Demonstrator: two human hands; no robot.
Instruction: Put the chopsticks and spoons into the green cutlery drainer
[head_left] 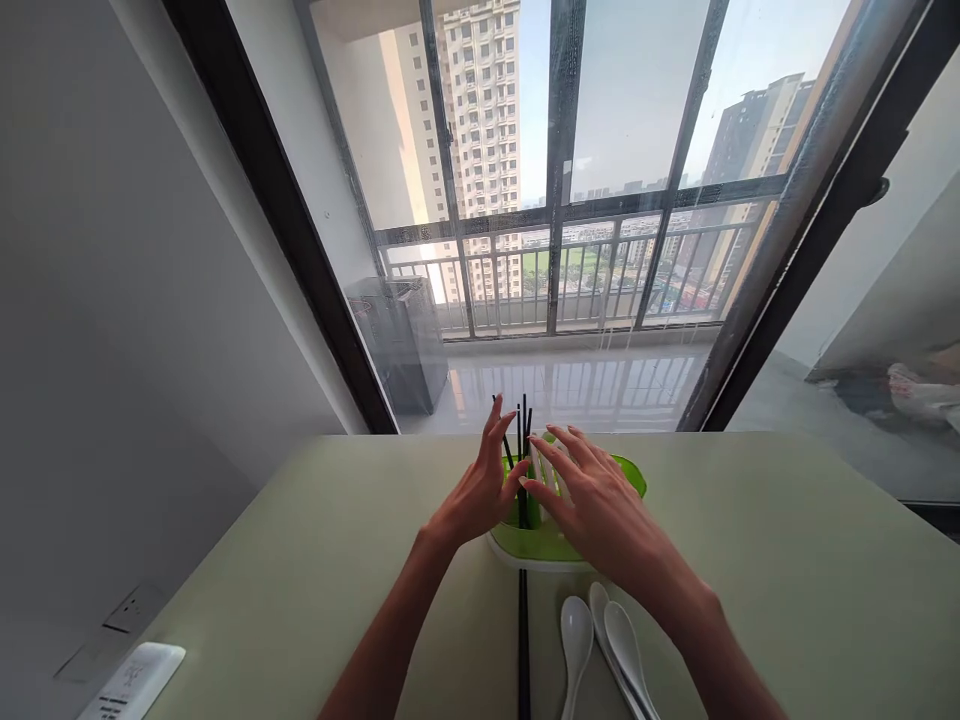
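Observation:
A green utensil holder [536, 545] with a white base stands toward the far side of the table. Several black chopsticks [519, 430] poke up from its left part, and white slats show inside it. My left hand [480, 485] is at the holder's left side, fingers stretched upward beside the chopsticks. Over the right part reaches my right hand [592, 490], its fingers extended and apart. Neither hand visibly grips anything. In front of the holder lie a pair of black chopsticks [523, 640] and, to their right, white spoons [577, 635], three in all.
The pale green table [750, 540] ends at a glass door with a dark frame [780, 270]. A white power strip or remote-like object [139, 680] lies at the near left edge. A grey wall [150, 350] runs along the left, with a socket [131, 608].

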